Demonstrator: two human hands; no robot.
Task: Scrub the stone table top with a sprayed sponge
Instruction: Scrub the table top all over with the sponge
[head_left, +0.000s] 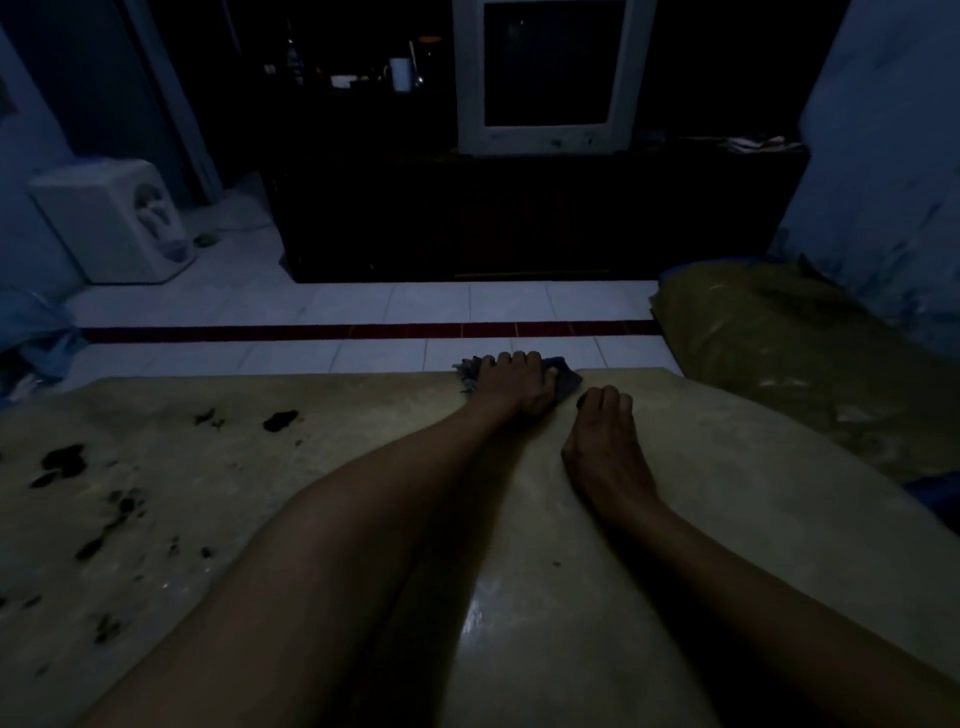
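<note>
Your left hand (517, 384) presses the sponge (563, 378) flat, fingers curled over it, at the table top's (727, 467) far edge. Your right hand (605, 447) rests beside it, loosely curled, holding nothing visible. Scrubbing is underway; the dark stains (62, 460) toward the left edge probably need attention next.

The room is very dim with a blue cast. A small wet glare shines on the pale yellowish stone counter (519, 649), on its near part between the two forearms. Beyond the counter everything is nearly black. Straight lines bend toward the edges, and detail is soft and grainy.
</note>
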